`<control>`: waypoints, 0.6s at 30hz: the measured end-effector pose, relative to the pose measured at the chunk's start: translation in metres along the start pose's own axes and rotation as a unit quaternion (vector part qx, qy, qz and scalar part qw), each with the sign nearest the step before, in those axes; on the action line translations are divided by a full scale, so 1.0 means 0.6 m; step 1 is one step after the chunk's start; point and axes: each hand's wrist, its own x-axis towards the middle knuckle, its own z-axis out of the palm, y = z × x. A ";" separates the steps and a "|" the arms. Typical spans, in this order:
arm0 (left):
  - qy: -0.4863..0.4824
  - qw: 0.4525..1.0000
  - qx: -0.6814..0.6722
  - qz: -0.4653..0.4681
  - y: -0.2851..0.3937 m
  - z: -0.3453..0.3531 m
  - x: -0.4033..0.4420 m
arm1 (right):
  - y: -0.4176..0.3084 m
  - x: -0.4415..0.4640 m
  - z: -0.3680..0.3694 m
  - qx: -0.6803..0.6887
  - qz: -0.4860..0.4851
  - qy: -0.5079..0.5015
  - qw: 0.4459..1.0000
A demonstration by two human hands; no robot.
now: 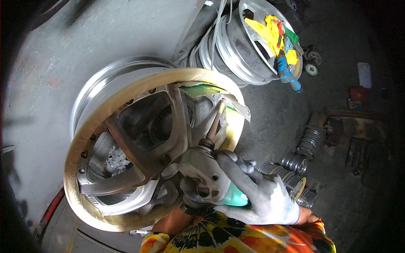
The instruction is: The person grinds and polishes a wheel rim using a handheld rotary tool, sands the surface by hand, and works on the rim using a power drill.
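A die grinder with a grey, dirty nose and green body sits between my hands, its long shaft reaching the wheel's spoke. My right hand, in a grey-white glove, wraps over the green body from the right. Around the grey nose, my left hand is closed from the left, in a darker soiled glove and partly hidden. Beneath lies a spoked alloy wheel, tilted, its lip covered in tan masking tape. Near the shaft's tip, a torn green-and-white strip lies along the rim.
Another wheel rim stands behind, carrying yellow cloth and a blue-black tool. A grey hose hangs beside it. Several rims lie on the floor at right. A grey wall rises at left.
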 end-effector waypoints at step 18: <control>0.050 0.998 -0.026 -0.013 -0.016 -0.031 -0.006 | 0.010 -0.005 -0.007 0.046 0.000 -0.002 0.999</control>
